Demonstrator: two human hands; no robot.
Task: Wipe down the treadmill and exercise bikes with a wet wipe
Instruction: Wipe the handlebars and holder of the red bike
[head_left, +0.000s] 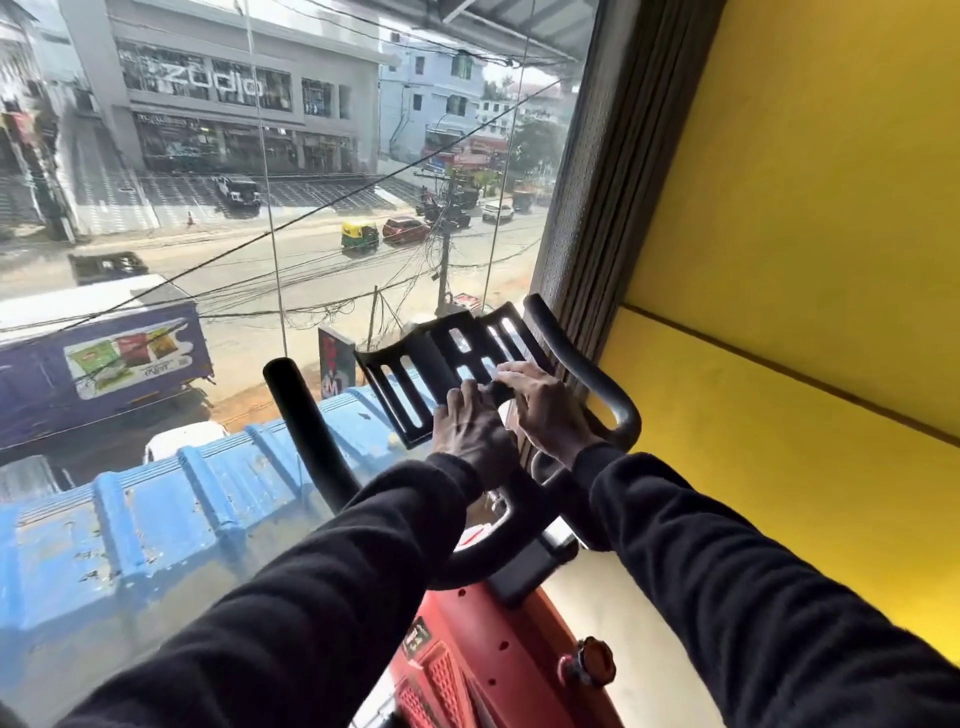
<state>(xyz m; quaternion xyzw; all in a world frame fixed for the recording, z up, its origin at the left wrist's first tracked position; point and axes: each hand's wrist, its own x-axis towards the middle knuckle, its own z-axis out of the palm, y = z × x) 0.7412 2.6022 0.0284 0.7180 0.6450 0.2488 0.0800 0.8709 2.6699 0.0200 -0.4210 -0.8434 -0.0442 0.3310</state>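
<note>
"Where was the wet wipe (506, 420)?"

"Only a pale bit showed, between the left hand (470, 423) and the right hand (540, 402), on the near edge of the bike's slotted tablet holder (447, 364). Both hands had fingers bent over that edge; whether either truly pinched the wipe, I couldn't tell."

"The risk?"

"I judged the wipe could bunch up or snag in a slot just beyond the fingers, leaving the handlebars (582, 358) on either side untouched."
</note>
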